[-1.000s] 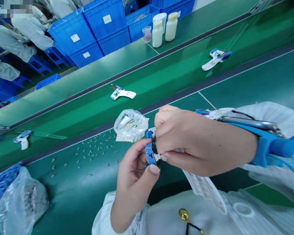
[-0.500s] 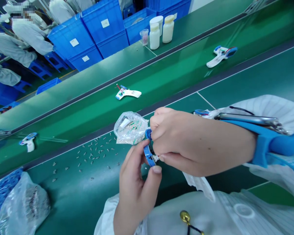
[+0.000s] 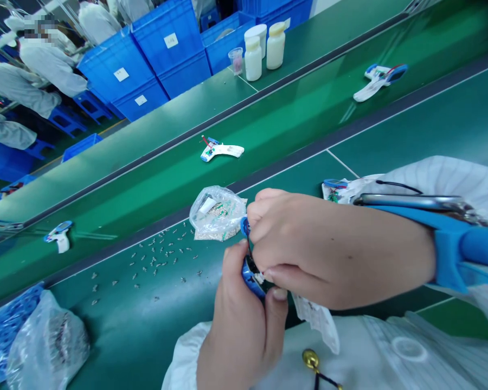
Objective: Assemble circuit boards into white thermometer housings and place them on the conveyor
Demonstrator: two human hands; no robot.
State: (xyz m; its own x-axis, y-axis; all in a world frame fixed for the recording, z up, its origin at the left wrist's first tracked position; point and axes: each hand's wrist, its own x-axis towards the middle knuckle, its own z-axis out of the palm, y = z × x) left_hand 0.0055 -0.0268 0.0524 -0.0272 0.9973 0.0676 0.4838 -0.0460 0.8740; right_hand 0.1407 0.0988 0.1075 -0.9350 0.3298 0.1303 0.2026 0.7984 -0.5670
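Observation:
A small blue plastic part [image 3: 252, 277] with a dark wire is pinched between my two hands, and fingers hide much of it. My left hand [image 3: 244, 330] grips its lower end from below. My right hand [image 3: 321, 252] closes over its top, with a blue wrist strap [image 3: 447, 244] on that wrist. Just beyond the hands, a clear plastic bag of small parts [image 3: 217, 213] lies on the green bench. Loose small metal pieces [image 3: 158, 260] are scattered left of my fingers. A white paper strip [image 3: 317, 319] hangs below my right hand.
A green conveyor belt [image 3: 146, 200] carries white-and-blue gun-shaped devices [image 3: 222, 150]. White bottles [image 3: 260, 49] stand on the far bench before stacked blue crates [image 3: 146, 59]. Co-workers in white coats [image 3: 36, 70] stand at upper left. A plastic bag [image 3: 49, 346] lies at lower left.
My left hand has moved down and right, turning the blue part further under my right fingers. The devices on the belt have travelled to the right.

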